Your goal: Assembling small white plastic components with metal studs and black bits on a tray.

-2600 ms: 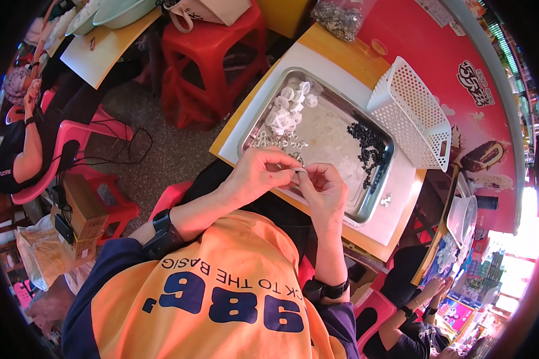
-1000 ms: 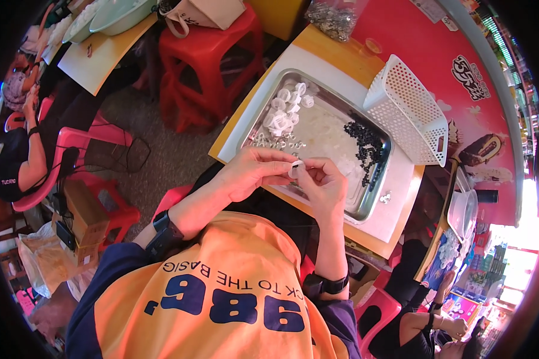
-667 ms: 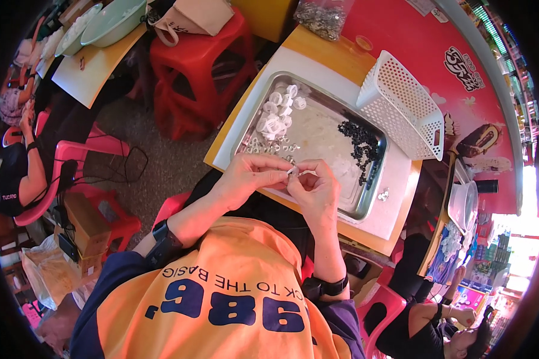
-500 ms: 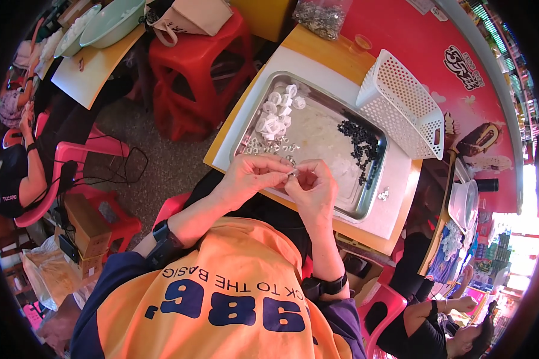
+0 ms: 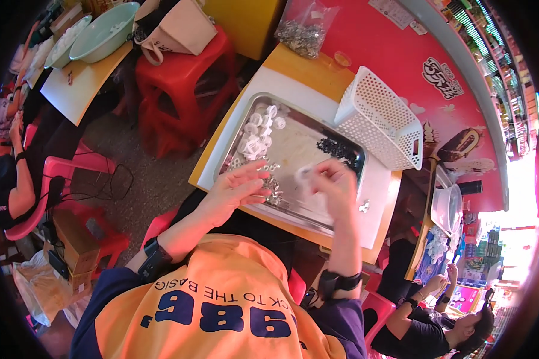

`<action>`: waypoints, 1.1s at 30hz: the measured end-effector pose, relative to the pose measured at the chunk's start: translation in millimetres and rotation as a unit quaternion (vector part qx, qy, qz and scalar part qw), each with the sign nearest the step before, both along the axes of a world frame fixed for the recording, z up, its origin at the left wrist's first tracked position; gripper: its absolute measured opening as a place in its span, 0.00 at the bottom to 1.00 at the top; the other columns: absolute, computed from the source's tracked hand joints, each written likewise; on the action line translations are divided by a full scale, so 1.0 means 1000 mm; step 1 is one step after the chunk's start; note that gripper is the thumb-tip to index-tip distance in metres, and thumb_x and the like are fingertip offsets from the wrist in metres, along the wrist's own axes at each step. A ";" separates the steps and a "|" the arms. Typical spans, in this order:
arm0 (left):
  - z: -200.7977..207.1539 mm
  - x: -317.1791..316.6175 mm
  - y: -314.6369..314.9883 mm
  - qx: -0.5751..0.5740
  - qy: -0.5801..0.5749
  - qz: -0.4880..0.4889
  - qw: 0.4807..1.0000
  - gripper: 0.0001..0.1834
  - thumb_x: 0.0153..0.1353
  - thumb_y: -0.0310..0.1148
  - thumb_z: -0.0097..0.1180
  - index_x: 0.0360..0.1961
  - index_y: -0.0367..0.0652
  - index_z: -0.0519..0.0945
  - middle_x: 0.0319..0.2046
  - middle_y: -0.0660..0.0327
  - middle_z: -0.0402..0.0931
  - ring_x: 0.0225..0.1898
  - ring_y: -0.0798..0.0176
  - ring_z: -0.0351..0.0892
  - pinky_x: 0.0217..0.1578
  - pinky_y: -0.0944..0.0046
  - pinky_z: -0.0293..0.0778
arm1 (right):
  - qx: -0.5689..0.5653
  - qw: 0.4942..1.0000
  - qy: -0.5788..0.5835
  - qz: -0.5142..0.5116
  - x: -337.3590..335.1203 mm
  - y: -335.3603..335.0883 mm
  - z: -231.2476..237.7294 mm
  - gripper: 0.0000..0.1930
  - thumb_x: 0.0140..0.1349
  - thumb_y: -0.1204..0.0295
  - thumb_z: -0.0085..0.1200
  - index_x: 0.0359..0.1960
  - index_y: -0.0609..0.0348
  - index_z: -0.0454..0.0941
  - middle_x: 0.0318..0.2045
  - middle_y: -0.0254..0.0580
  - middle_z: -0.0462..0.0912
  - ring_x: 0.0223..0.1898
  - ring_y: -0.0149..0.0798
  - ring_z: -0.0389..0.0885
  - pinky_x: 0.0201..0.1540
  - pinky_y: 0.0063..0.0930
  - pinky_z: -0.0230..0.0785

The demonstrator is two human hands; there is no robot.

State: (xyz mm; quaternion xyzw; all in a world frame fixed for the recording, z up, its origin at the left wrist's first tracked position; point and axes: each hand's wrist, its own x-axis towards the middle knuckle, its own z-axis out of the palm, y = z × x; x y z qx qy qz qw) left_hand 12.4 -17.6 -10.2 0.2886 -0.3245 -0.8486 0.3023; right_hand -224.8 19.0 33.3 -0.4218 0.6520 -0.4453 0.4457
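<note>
My left hand [image 5: 241, 188] is over the near left edge of a metal tray [image 5: 293, 222], its fingers apart and holding nothing I can see. Small silvery metal pieces [image 5: 273, 196] lie in the tray beside its fingertips. Smeared by motion, my right hand [image 5: 339, 186] is above the tray's right half, thumb and fingers pinched on a small white part [image 5: 303, 175] whose shape is unclear. White ring-shaped plastic parts [image 5: 253, 143] are heaped along the tray's left side. Small black pieces [image 5: 336, 149] lie at its far right, partly behind my right hand.
A white perforated basket [image 5: 377, 119] stands past the tray's far right corner. A bag of metal pieces [image 5: 303, 37] rests on the table's far end. Some small pieces [image 5: 364, 206] lie right of the tray. A red stool [image 5: 185, 84] stands left; a co-worker [image 5: 422, 326] sits lower right.
My hands have come apart from their shared pinch. The left has opened; the right has moved right over the tray with the small white part. The whole view has shifted slightly.
</note>
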 end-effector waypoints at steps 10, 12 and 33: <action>-0.001 0.008 -0.001 -0.008 -0.014 0.004 1.000 0.23 0.65 0.35 0.50 0.59 0.39 0.68 0.49 0.58 0.74 0.45 0.64 0.78 0.45 0.65 0.75 | -0.107 0.956 0.255 -0.103 -0.048 -0.071 0.020 0.20 0.57 0.70 0.57 0.52 0.61 0.74 0.34 0.42 0.80 0.29 0.31 0.77 0.34 0.22 0.69; 0.001 0.007 -0.002 -0.011 -0.024 0.002 1.000 0.22 0.65 0.35 0.50 0.58 0.39 0.69 0.49 0.58 0.74 0.45 0.64 0.78 0.45 0.66 0.74 | -0.121 0.939 0.321 0.012 -0.013 -0.083 -0.005 0.18 0.54 0.71 0.58 0.48 0.60 0.77 0.36 0.45 0.80 0.30 0.37 0.78 0.37 0.28 0.71; 0.008 0.001 -0.007 -0.070 -0.029 0.087 0.993 0.18 0.59 0.26 0.57 0.51 0.34 0.74 0.40 0.61 0.78 0.40 0.69 0.78 0.43 0.69 0.75 | -0.159 0.943 0.276 0.096 0.077 -0.010 0.001 0.20 0.48 0.82 0.61 0.46 0.58 0.76 0.41 0.44 0.78 0.36 0.41 0.79 0.39 0.30 0.75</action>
